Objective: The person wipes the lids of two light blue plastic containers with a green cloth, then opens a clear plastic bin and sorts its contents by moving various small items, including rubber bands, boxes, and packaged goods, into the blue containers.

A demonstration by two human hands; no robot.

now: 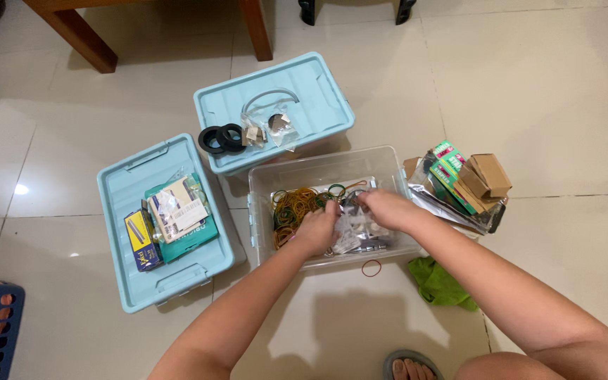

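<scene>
Head view: both hands are inside the clear plastic bin [262, 184] at the centre. The left hand [316, 229] and right hand [387, 208] seem to pinch small clear plastic packets [357, 231], light, slippery and crinkly, best taken by an edge. Rubber bands [292, 207] lie at nine o'clock of them.

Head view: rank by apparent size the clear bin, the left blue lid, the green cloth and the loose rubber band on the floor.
1. Left blue lid and clear bin: look alike in size, so no ranking between them.
2. Green cloth.
3. Loose rubber band.
Both hands, left and right, are inside the bin.
</scene>
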